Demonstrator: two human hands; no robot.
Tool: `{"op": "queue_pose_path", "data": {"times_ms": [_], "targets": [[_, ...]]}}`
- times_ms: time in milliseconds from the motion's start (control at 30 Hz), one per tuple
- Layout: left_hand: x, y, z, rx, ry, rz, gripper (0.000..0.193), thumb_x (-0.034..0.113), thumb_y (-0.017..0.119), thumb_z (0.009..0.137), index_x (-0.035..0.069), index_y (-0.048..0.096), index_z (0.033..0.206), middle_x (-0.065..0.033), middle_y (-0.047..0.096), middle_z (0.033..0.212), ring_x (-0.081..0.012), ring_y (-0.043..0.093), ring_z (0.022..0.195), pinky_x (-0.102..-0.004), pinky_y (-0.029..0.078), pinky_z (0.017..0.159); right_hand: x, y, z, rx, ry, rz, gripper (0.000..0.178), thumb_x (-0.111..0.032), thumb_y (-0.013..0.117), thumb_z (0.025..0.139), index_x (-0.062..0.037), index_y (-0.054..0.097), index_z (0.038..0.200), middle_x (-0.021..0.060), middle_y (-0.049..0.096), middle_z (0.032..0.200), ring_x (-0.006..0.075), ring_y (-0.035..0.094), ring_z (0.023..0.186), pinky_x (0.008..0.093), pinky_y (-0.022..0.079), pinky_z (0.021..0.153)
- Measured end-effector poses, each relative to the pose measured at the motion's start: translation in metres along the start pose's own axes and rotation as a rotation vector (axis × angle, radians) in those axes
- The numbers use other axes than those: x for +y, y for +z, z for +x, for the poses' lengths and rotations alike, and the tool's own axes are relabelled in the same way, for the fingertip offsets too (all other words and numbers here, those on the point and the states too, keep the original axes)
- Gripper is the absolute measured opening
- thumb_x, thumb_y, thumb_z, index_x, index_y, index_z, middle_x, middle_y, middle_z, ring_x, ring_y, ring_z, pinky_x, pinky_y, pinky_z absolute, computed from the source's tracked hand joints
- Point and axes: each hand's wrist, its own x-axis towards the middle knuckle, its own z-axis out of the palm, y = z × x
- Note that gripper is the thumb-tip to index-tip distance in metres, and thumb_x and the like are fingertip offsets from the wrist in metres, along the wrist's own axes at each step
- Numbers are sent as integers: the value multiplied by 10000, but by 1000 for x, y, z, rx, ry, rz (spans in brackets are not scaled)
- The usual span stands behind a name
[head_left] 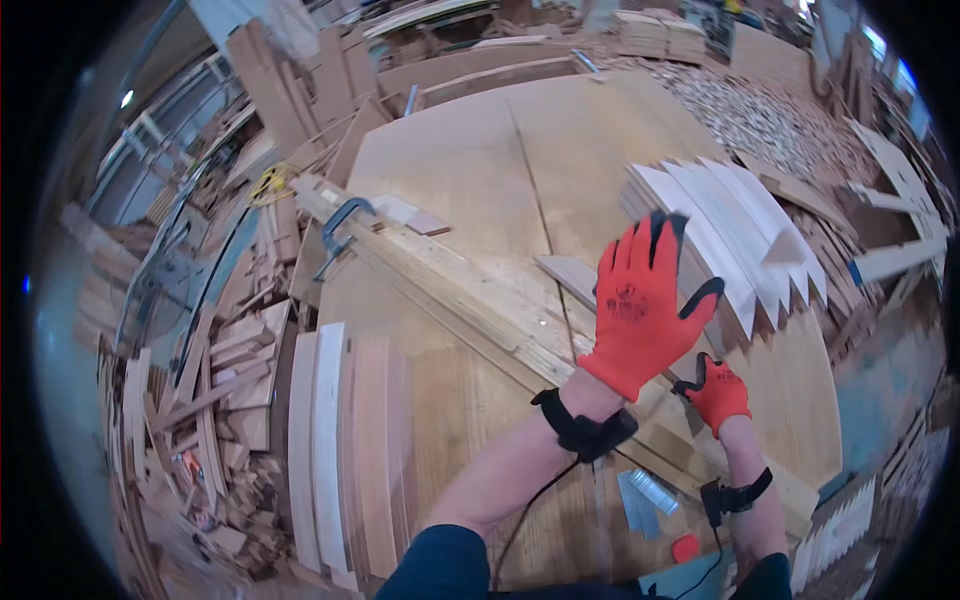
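My left hand [645, 300], in an orange glove with black fingertips, is held palm down with its fingers stretched and the thumb spread. It is over a narrow wooden board [566, 274] that lies slantwise across the long clamped timber beam [450, 270], hiding the board's middle. My right hand [724, 394], gloved alike, is at the near end of this board, its thumb and forefinger curled at the edge; the other fingers are hidden. Close to my left fingertips lies a stack of white-faced boards [720, 235] with pointed, sawtooth-like ends.
A blue clamp [343, 232] grips the beam's far end. Several strips [345, 450] stand side by side at the table's left. Metal staple strips [645, 497] and a small red object [685, 548] lie near me. Offcuts [235, 400] are heaped at left, wood scraps [750, 115] at far right.
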Motion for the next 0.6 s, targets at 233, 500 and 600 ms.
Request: {"op": "queue_pose_path", "data": {"times_ms": [233,500,600], "targets": [[-130,-46,-86,-282,-183,429,656,408,694,863,38,537,1382,-192,534,1420,-356,461,1353,-487,330,1137,-91,20,71,137,-268,10,711,-352,775,838,-80,511,1439,209,549,1373,365,580,1228,454,481,1028],[-244,-82,-115,-214,-383,561,544,351,650,897,76,572,1360,-160,569,1387,-321,477,1337,-480,332,1138,-155,30,98,107,-489,82,576,-227,731,868,-60,551,1388,200,584,1354,371,588,1220,448,481,1031],[-270,-81,-109,-261,-396,568,516,371,609,914,90,571,1345,-146,571,1379,-325,481,1321,-488,306,1150,-170,31,110,78,-551,76,554,-208,725,861,-47,561,1366,202,607,1316,376,608,1185,445,485,1023]]}}
